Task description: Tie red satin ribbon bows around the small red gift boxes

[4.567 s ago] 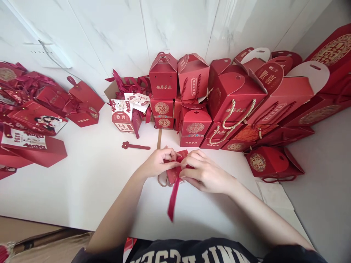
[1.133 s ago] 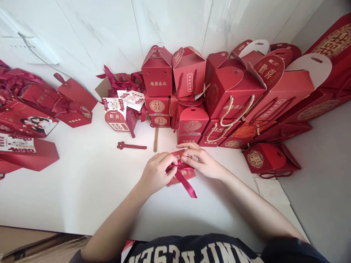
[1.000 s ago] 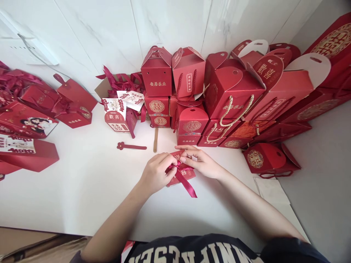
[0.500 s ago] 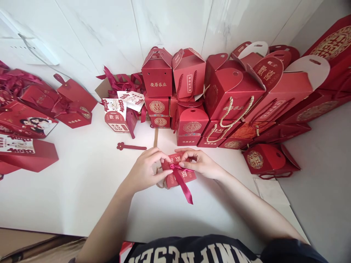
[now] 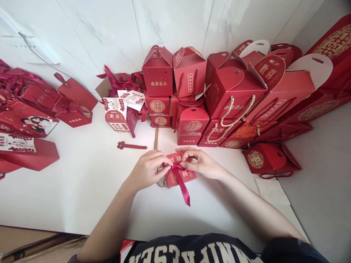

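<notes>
A small red gift box [image 5: 189,178] with pale printed characters lies on the white table in front of me. Around it runs a magenta satin ribbon [image 5: 181,185], knotted or looped near the top, one tail hanging toward me over the box. My left hand [image 5: 152,168] pinches the ribbon at the knot's left side with thumb and forefinger. At the right side of the knot, my right hand [image 5: 201,163] has thumb and fingers closed on the ribbon too. Tan cord [image 5: 161,179] shows by the box's left edge, partly hidden behind my left hand.
A red flower-ended strap [image 5: 132,145] lies left of my hands. Behind stand stacked red gift boxes [image 5: 157,80], bigger ones with rope handles [image 5: 233,95] to the right. A box of ribbons [image 5: 120,82] sits at the back. More red boxes [image 5: 30,157] crowd the left.
My left thumb and forefinger have closed together on the ribbon at the knot. The hanging tail has swung slightly left. My right hand keeps nearly the same place.
</notes>
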Action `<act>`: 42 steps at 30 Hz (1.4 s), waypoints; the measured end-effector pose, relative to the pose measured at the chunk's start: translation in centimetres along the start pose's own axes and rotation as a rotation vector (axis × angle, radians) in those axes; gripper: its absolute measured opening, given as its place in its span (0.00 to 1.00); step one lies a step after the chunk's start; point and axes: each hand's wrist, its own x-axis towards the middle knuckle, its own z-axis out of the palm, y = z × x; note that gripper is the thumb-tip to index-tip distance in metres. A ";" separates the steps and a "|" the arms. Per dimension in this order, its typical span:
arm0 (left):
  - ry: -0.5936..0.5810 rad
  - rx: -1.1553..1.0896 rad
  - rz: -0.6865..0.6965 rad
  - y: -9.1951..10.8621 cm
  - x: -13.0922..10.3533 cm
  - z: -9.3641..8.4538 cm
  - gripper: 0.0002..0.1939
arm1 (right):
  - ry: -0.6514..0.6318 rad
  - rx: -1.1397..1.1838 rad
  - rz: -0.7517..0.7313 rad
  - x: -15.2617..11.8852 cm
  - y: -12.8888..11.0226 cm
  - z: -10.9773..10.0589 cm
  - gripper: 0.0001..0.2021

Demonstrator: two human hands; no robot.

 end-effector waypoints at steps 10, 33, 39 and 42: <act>-0.037 0.063 0.061 -0.2 -0.1 -0.6 0.07 | 0.042 -0.140 0.013 -0.4 -0.7 -0.7 0.07; -0.495 -0.259 -0.417 0.2 -0.8 -3.0 0.18 | 0.173 -0.472 -0.127 -1.2 -1.9 -2.1 0.05; -0.477 -0.415 -0.588 0.3 -0.7 -3.8 0.14 | 0.143 -0.491 -0.133 -1.2 -1.9 -2.0 0.04; -0.113 -0.180 -0.570 0.3 -0.5 -3.0 0.10 | 0.118 -0.461 -0.139 -1.1 -1.8 -1.8 0.04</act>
